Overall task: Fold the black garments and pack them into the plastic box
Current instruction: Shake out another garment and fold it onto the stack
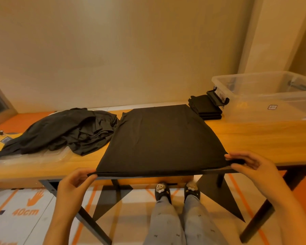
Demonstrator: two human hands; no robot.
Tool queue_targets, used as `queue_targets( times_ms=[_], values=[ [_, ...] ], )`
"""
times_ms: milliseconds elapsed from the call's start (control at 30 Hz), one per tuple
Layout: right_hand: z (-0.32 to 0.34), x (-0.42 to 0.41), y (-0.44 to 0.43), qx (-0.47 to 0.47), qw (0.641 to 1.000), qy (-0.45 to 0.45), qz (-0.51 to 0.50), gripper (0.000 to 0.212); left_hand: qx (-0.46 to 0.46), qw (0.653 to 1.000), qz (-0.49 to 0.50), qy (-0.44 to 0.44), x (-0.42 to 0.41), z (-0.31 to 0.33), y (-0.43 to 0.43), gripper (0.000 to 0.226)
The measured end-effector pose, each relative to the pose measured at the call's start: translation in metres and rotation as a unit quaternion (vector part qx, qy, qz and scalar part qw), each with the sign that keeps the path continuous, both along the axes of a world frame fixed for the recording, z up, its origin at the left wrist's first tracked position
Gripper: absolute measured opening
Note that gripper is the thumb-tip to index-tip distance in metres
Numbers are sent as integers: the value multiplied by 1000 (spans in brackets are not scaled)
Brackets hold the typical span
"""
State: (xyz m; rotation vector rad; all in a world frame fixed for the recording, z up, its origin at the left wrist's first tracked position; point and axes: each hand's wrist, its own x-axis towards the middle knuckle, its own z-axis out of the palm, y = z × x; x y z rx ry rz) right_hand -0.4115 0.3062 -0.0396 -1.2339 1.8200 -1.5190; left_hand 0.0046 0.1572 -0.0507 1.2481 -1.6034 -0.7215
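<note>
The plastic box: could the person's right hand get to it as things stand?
Probably yes. The plastic box stands open with only bare table between it and the right hand, which pinches a corner of the spread garment and would need to let go first.

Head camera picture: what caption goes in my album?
Left hand and right hand pinch the black garment spread on the table.

This looks like a plain room set up for a test. A wood table (254, 138) stands by a bare wall (131, 50). The floor mat (16, 225) has orange lines, a hand sign and "40cm".
</note>
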Motion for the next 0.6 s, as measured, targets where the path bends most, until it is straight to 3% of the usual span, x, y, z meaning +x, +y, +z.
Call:
queue_targets(
  times_ms=[100, 333, 600],
  values=[
    [-4, 0, 2, 16, 999, -24, 24, 47, 7, 1000, -7, 4, 2, -4, 2, 32],
    [-2, 1, -8, -9, 997, 38, -67, 33, -18, 1000, -10, -10, 2, 1, 1, 31],
    [35, -1, -17, -41, 995, 61, -74, 27, -54, 998, -14, -17, -2, 33, -9, 25]
  ],
)
